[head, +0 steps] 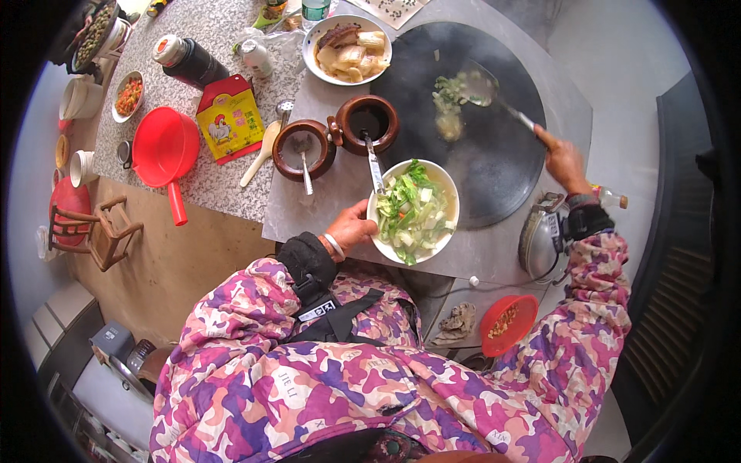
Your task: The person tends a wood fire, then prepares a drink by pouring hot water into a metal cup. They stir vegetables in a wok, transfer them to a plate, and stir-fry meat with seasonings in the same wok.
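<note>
My left hand (352, 229) grips the rim of a white bowl (455, 202) full of chopped leafy greens (414, 211) in broth. The bowl is at the near left edge of a large dark wok (492, 173). My right hand (562, 157) is closed around the handle of a metal spatula (517, 114). Its blade lies over the wok, beside a small heap of cooked greens (447, 98). Steam blurs the wok's inside. Left of the wok stand two brown lidless pots, one with dark liquid (369, 120) and one with pale contents (296, 155), each with a spoon.
A white bowl of sliced food (347, 52) stands beyond the pots. Leftward on the speckled counter are a red plastic ladle (165, 147), a yellow seasoning packet (230, 121) and a dark thermos (194, 61). An electric kettle (541, 243) and a red bowl (508, 325) are at the right.
</note>
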Available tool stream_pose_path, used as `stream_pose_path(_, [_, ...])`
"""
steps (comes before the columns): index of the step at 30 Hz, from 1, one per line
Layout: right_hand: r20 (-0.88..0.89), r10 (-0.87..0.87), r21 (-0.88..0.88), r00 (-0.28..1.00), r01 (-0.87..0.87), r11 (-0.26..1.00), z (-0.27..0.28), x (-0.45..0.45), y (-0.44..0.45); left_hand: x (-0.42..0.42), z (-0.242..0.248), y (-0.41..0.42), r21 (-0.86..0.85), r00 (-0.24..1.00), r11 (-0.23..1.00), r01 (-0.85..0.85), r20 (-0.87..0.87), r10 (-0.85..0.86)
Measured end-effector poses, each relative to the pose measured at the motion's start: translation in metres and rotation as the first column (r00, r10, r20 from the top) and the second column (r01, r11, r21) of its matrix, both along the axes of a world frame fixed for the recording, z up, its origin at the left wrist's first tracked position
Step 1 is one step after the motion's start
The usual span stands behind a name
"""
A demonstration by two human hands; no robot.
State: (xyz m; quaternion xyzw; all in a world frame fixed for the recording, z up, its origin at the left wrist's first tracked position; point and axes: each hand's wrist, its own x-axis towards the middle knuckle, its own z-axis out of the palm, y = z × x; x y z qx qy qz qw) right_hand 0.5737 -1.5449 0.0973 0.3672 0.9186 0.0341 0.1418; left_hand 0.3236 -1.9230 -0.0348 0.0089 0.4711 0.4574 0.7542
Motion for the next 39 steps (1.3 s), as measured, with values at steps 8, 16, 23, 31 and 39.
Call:
stream_pose_path(8, [0.312, 0.617, 0.348, 0.723, -0.691, 0.634, 0.064, -0.151, 0.063, -0.021, -0.004, 0.007, -0.061, 0.997, 0.996, -0.065, 0.033, 0.068])
stream_pose_path(16, [0.322, 0.651, 0.248, 0.687, -0.725, 0.643, 0.043, -0.038, 0.028, 0.033, 0.019, 0.000, -0.010, 1.000, 1.000, -0.019, 0.006, 0.019])
stream_pose_path(23, [0.254, 0.161, -0.209, 0.954, -0.108, 0.972, 0.045, -0.017, 0.018, 0.000, -0.013, -0.003, 0.048, 0.998, 0.997, -0.056, -0.023, 0.057])
stream_pose_path(31, [0.131, -0.423, -0.668, 0.897, 0.395, 0.631, 0.009, 0.070, -0.033, 0.000, -0.015, 0.001, -0.019, 1.000, 1.000, -0.025, -0.012, 0.025])
stream_pose_path(39, [-0.178, -0.856, -0.842, 0.485, 0.376, 0.388, -0.135, 0.037, -0.116, -0.003, 0.005, 0.007, -0.037, 1.000, 0.999, -0.031, 0.004, 0.031])
